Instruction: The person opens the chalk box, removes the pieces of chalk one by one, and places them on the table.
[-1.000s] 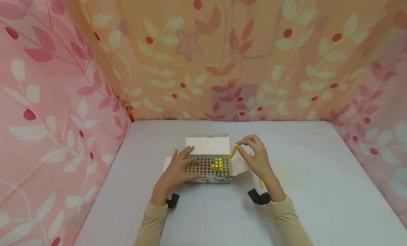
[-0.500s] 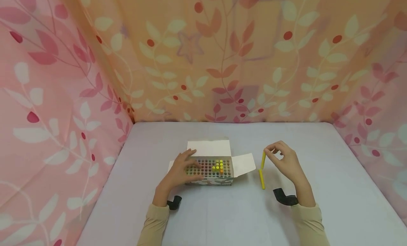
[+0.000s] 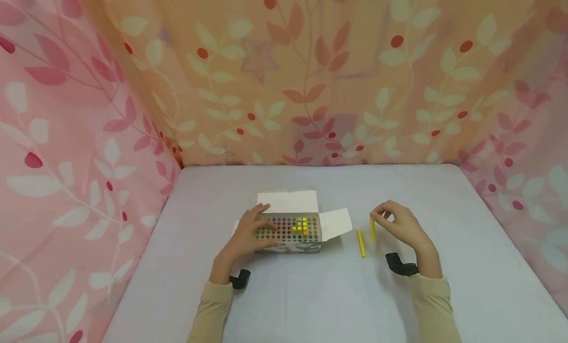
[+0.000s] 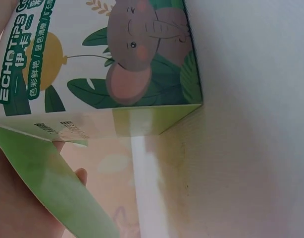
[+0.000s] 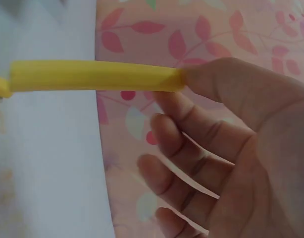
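Crayon box (image 3: 290,232), open white cardboard with rows of coloured stick ends, sits left of centre on the pale grey tabletop (image 3: 310,293). Left hand (image 3: 248,234) rests flat on its left half, fingers straight, steadying it. Loose yellow crayon stick (image 3: 361,242) lies right of the box flap. Held yellow crayon stick (image 3: 372,229) stands nearly upright just beside it, pinched at the top by right hand (image 3: 401,227), other fingers loosely curled. Judgement: lower gently and keep it parallel to its neighbour.
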`<move>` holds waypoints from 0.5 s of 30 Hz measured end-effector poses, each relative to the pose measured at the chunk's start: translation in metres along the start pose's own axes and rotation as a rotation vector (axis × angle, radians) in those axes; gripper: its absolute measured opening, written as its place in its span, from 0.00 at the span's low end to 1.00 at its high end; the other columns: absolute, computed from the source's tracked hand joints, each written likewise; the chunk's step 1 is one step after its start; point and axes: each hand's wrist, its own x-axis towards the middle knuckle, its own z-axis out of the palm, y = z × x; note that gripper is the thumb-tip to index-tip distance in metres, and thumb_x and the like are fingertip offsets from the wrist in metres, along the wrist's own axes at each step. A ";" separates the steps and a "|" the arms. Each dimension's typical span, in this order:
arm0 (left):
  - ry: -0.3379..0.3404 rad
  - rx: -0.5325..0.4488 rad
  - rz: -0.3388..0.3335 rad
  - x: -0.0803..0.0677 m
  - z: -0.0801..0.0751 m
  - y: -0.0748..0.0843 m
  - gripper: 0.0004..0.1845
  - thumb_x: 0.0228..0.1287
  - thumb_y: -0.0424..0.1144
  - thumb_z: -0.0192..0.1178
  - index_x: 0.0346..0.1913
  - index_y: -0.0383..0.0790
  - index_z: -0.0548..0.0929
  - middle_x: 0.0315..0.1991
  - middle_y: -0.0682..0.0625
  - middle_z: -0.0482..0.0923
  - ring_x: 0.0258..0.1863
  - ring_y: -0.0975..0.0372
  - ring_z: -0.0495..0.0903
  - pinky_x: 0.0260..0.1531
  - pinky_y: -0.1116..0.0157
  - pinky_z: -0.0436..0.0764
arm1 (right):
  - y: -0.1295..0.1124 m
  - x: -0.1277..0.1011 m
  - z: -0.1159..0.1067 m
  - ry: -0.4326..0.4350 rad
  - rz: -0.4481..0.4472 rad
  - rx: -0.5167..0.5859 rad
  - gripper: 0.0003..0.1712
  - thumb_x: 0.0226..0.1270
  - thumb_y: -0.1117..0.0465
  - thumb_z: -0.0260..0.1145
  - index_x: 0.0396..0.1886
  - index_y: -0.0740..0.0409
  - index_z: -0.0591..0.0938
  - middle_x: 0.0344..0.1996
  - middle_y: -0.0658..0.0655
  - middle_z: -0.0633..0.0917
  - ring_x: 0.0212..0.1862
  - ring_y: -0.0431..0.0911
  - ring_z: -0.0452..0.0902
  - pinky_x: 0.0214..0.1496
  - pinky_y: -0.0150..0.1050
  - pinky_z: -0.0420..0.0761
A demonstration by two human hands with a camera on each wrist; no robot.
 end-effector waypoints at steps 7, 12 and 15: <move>-0.015 -0.017 -0.023 0.002 0.001 -0.001 0.20 0.47 0.63 0.65 0.40 0.56 0.83 0.71 0.51 0.54 0.73 0.54 0.43 0.68 0.44 0.38 | 0.010 0.002 0.006 -0.153 0.088 0.000 0.11 0.64 0.54 0.62 0.32 0.56 0.83 0.30 0.51 0.81 0.34 0.45 0.72 0.34 0.37 0.72; -0.009 -0.019 -0.027 0.002 0.003 -0.005 0.20 0.47 0.64 0.65 0.40 0.57 0.83 0.71 0.53 0.54 0.73 0.57 0.43 0.69 0.45 0.38 | 0.021 0.006 0.017 -0.216 0.140 -0.024 0.12 0.64 0.53 0.62 0.32 0.56 0.83 0.30 0.51 0.81 0.33 0.44 0.71 0.33 0.36 0.71; -0.002 -0.023 -0.018 0.003 0.004 -0.007 0.19 0.47 0.63 0.65 0.39 0.57 0.82 0.71 0.52 0.54 0.73 0.56 0.44 0.68 0.44 0.38 | 0.024 0.006 0.023 -0.235 0.153 -0.027 0.13 0.64 0.52 0.61 0.32 0.57 0.83 0.30 0.51 0.81 0.32 0.43 0.71 0.32 0.36 0.71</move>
